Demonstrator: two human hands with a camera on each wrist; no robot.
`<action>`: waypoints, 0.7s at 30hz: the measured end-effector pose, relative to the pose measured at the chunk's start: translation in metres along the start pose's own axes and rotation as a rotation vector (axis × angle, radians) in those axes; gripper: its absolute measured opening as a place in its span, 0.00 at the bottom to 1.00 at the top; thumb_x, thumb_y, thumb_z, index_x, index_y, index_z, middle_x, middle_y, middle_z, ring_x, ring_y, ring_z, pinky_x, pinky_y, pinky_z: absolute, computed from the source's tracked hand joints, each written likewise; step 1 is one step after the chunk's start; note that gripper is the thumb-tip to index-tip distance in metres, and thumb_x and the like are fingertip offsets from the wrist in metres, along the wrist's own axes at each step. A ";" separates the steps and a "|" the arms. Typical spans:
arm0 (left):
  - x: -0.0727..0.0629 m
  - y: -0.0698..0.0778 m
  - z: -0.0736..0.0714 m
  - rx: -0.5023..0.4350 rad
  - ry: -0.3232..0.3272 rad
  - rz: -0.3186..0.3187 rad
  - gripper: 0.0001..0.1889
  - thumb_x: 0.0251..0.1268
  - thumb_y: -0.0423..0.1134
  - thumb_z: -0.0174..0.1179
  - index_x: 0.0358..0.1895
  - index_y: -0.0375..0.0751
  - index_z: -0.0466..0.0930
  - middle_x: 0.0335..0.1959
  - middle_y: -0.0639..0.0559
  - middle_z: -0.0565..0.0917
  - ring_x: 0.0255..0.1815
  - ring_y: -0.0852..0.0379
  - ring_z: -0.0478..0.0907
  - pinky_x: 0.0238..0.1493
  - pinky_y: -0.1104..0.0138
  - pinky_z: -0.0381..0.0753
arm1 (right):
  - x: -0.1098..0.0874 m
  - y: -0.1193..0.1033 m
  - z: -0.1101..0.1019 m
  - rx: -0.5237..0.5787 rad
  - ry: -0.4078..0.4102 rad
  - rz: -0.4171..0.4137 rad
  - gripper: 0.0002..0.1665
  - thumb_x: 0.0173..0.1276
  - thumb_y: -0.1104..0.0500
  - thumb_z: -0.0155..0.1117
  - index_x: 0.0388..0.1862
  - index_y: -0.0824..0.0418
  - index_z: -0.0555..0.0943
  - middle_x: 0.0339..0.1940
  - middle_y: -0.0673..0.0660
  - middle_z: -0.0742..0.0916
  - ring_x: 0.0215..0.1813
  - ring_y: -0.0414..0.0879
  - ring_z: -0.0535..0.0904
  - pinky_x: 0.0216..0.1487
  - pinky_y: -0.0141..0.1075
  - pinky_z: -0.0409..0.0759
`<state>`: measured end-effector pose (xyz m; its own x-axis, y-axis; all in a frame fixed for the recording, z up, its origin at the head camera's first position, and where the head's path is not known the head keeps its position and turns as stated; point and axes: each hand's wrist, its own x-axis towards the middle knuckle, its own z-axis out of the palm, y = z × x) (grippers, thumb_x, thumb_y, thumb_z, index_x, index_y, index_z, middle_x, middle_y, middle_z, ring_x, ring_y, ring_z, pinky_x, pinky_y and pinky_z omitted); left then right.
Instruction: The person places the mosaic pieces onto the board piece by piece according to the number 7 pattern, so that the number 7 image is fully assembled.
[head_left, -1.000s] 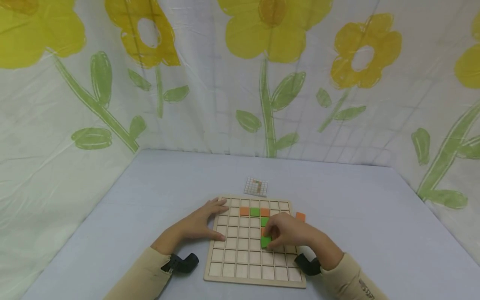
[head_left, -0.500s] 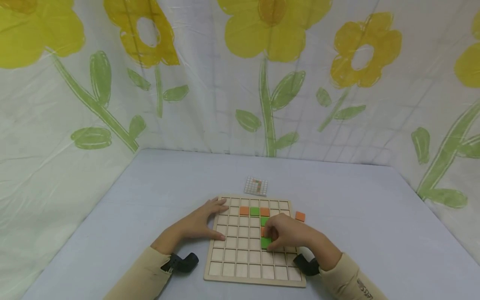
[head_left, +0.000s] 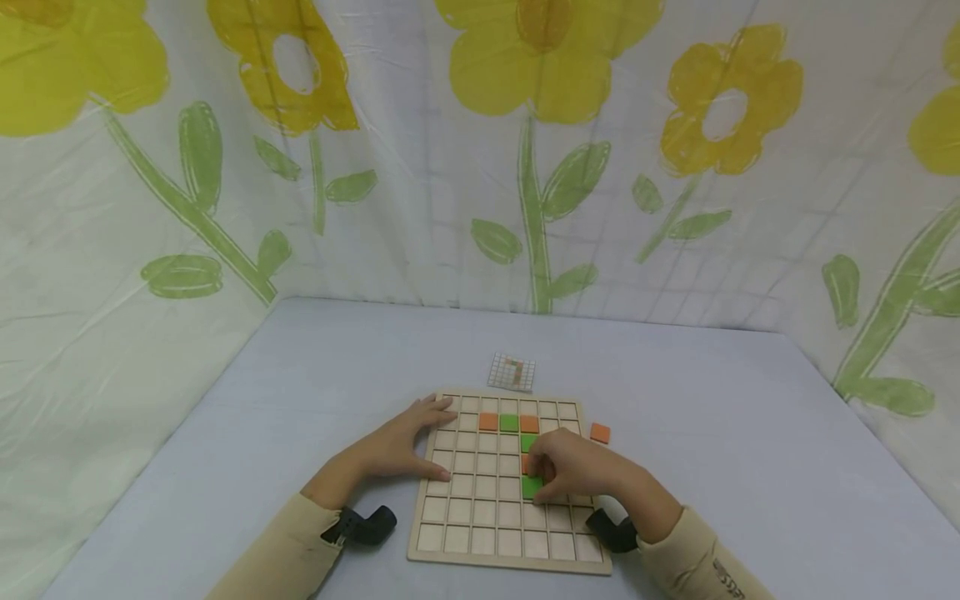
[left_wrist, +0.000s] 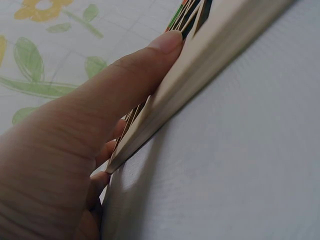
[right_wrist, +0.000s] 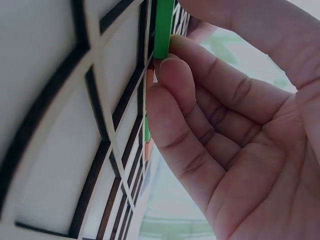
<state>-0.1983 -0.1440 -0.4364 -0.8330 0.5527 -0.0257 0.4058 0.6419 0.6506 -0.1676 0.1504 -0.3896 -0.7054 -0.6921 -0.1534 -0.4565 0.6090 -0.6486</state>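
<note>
My right hand (head_left: pixel 577 465) pinches a green square tile (head_left: pixel 532 487) at a cell of the wooden grid board (head_left: pixel 510 566). In the right wrist view that green tile (right_wrist: pixel 163 30) stands out from the grid between thumb and fingers. Just beyond it, an orange tile (head_left: pixel 526 464) is partly covered by my fingers. A green tile (head_left: pixel 528 442) lies above that, below a row made of an orange tile (head_left: pixel 488 422), a green tile (head_left: pixel 509 423) and another orange tile (head_left: pixel 528 424). My left hand (head_left: pixel 393 446) rests on the board's left edge, fingers spread, thumb (left_wrist: pixel 167 42) over the rim.
A loose orange tile (head_left: pixel 600 432) lies on the white-covered table (head_left: pixel 712 417), right of the board. Behind the board sits a small printed grid card (head_left: pixel 512 372) with a coloured pattern. A flower-patterned curtain (head_left: pixel 405 250) hangs at the table's back.
The right hand and its green tile have shifted very slightly toward the near side of the board. The left hand stays where it was.
</note>
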 end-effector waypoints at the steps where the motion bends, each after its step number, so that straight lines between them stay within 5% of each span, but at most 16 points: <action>1: 0.000 0.000 0.000 0.000 0.000 0.001 0.47 0.38 0.61 0.71 0.67 0.48 0.65 0.75 0.52 0.55 0.77 0.45 0.41 0.73 0.43 0.45 | 0.000 0.000 0.000 0.001 -0.001 -0.001 0.12 0.49 0.62 0.75 0.32 0.59 0.81 0.26 0.48 0.81 0.26 0.32 0.72 0.27 0.26 0.76; 9: 0.001 -0.002 0.002 -0.005 -0.003 -0.007 0.47 0.38 0.61 0.71 0.67 0.49 0.65 0.75 0.52 0.54 0.77 0.45 0.40 0.73 0.43 0.44 | -0.006 0.008 -0.013 -0.033 0.042 0.016 0.14 0.50 0.56 0.75 0.34 0.57 0.82 0.32 0.48 0.84 0.33 0.35 0.77 0.34 0.26 0.78; 21: 0.000 -0.001 0.001 0.001 -0.001 -0.005 0.48 0.38 0.61 0.71 0.67 0.49 0.65 0.75 0.52 0.54 0.77 0.44 0.40 0.73 0.43 0.44 | -0.018 0.043 -0.042 -0.032 0.165 0.139 0.12 0.51 0.60 0.73 0.33 0.63 0.81 0.29 0.52 0.82 0.31 0.40 0.75 0.30 0.28 0.77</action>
<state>-0.1988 -0.1441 -0.4378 -0.8346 0.5500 -0.0301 0.4017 0.6452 0.6499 -0.1980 0.2054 -0.3834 -0.8405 -0.5296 -0.1139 -0.3641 0.7080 -0.6051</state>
